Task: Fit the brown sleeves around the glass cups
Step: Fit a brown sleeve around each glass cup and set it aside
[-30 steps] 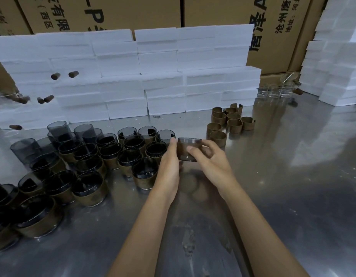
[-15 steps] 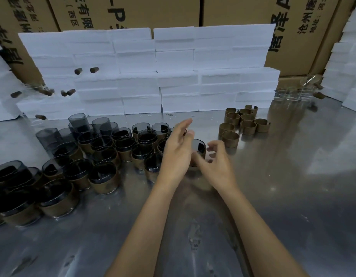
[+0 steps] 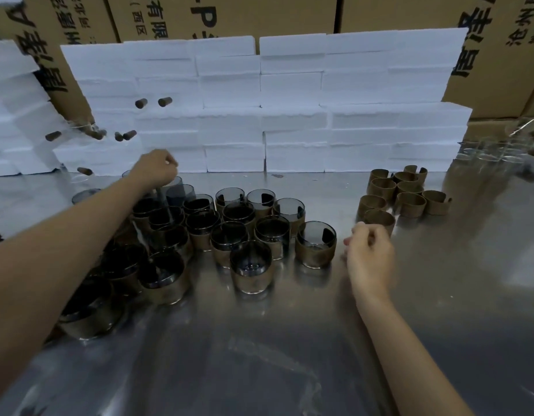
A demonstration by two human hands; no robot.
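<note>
Left hand (image 3: 155,168) over bare cups (image 3: 178,192); right hand (image 3: 370,256) idle.

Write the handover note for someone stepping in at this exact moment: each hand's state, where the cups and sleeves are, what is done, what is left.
Left hand: reaching over the far-left bare smoky cups, fingers curled; whether it grips one yet is unclear.
Right hand: loosely curled, holding nothing, just short of the loose brown sleeves at right.
Done: a cluster of sleeved cups stands mid-table; the nearest to the right hand is one sleeved cup.
Left: pair the remaining bare cups with the remaining sleeves. Clear glasses at far right look unsleeved.
</note>
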